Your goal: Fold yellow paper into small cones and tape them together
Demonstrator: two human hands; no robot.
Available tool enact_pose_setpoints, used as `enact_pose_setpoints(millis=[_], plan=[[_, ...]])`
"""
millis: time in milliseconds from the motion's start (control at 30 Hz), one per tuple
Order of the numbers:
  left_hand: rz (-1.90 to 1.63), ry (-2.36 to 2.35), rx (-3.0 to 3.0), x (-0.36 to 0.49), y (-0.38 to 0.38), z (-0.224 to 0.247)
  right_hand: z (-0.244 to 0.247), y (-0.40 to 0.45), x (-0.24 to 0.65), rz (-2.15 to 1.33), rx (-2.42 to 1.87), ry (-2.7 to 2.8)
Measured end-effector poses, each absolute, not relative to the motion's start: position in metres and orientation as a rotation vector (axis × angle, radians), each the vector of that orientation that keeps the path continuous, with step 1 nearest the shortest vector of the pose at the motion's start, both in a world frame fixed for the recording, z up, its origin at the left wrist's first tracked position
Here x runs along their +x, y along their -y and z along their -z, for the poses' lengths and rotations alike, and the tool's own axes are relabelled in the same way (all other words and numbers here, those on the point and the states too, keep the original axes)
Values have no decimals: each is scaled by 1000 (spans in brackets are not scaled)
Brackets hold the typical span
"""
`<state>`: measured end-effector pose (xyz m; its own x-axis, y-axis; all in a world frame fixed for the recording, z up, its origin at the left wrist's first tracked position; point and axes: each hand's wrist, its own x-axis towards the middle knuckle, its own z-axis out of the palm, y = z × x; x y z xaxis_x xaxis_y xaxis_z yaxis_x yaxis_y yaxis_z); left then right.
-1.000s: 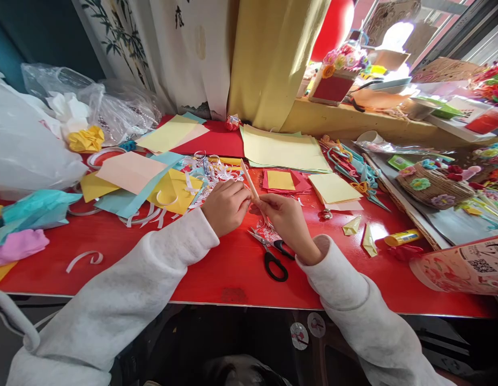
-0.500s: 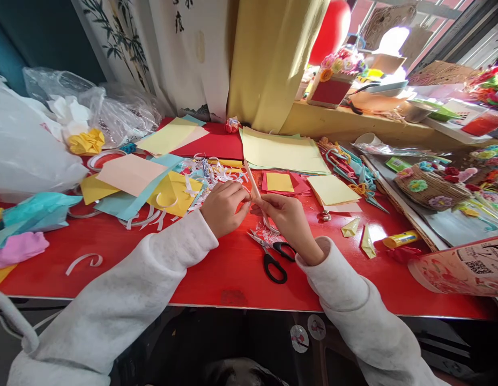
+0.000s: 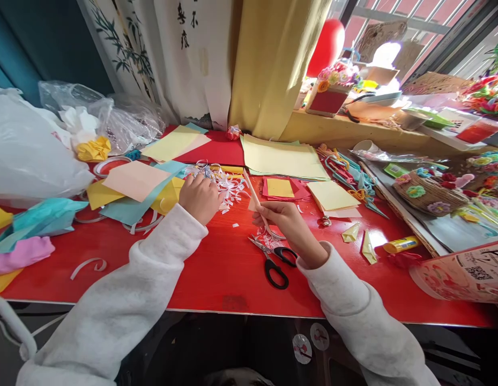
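My right hand [image 3: 281,219] pinches a narrow, folded strip of pale peach paper [image 3: 254,194] between thumb and fingers, its long end pointing up and away. My left hand [image 3: 200,198] is back up over the near-left side of a heap of white shredded paper strips [image 3: 232,188]; its fingertips are hidden behind the hand. Below my right hand lie black-handled scissors [image 3: 276,271], blades partly apart, beside a small clump of red and white shreds [image 3: 268,239]. Left of my left hand are loose yellow, blue and peach sheets [image 3: 136,179].
Stacks of pale yellow paper [image 3: 283,158] lie at the back. On the right are two small folded yellow pieces [image 3: 368,247], a glue stick [image 3: 401,245], a patterned tub [image 3: 461,273] and a flowered basket [image 3: 429,193]. Plastic bags [image 3: 35,145] fill the far left.
My left hand has let go of the folded strip and moved left to the shredded paper. My right hand stays in place with the strip. The view has tilted slightly up.
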<state>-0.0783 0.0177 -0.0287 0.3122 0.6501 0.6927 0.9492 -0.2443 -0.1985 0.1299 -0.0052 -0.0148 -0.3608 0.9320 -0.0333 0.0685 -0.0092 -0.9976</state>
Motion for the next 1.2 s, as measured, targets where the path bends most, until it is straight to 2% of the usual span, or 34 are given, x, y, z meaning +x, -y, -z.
enact_pose_setpoints(millis=[100,233,433,700,967,1200], plan=[[645,1426,-2024,-79,-17,28,11,6,131,-1533,-1057,1519],[825,1368,-2043,-73,-9,16,11,4,134,-1642,-1041,1517],[643,858,-2205,-65,-4,14,14,1,138,-1782,-1023,1526],[734,496,-2298,-54,-6,25,19,0,137,-1757,-1065,1701],[882,896,-2488,-58,-9,34,9,-9,149,-1548,-1107,2004],[1232,1427,-2811,-52,-9,33,9,-13,153,-1246,-1164,2159]])
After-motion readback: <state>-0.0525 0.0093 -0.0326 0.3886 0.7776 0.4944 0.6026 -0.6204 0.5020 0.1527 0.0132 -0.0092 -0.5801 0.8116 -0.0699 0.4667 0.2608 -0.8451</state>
